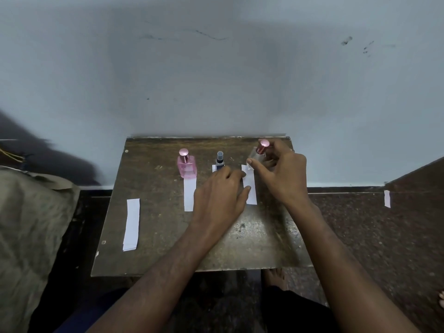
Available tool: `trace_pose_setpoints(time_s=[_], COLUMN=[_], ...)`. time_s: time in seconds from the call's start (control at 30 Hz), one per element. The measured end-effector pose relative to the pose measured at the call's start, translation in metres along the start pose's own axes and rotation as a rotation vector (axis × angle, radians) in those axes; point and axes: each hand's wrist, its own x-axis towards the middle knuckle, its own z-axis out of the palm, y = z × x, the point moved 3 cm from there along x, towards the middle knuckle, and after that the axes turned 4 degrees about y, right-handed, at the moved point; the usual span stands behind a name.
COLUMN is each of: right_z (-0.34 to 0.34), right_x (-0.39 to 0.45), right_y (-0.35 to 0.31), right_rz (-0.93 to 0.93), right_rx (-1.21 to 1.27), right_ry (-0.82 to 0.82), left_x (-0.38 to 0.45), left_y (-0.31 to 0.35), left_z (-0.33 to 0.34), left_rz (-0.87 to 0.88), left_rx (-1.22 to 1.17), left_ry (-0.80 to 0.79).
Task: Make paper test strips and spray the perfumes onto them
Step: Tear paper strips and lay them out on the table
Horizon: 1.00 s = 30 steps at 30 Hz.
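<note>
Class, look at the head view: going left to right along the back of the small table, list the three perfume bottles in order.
Pink bottle → small dark spray bottle → clear bottle with a pink cap, held by the right hand.

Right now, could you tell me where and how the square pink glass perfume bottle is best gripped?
Take the square pink glass perfume bottle by its flat body sides, below the round cap, coming from the left. It stands upright on a white paper strip; the left hand crowds its right.
</note>
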Motion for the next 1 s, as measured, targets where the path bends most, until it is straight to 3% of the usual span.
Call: trace_pose_setpoints(time_s=[0.7,1.0], right_z=[0.008,-0.019], right_x=[-0.006,-0.024], right_y=[-0.009,0.005], right_rz=[-0.023,-0.104], right_rx=[-0.050,-0.242], right_ry=[-0.054,-0.027], left_x=[-0.008,-0.021], left_y=[0.001,-0.021], left_z=[0.009,-0.014], left_rz=[0.039,0.106], left_rx=[-0.001,-0.032], left_ry=[0.007,0.068])
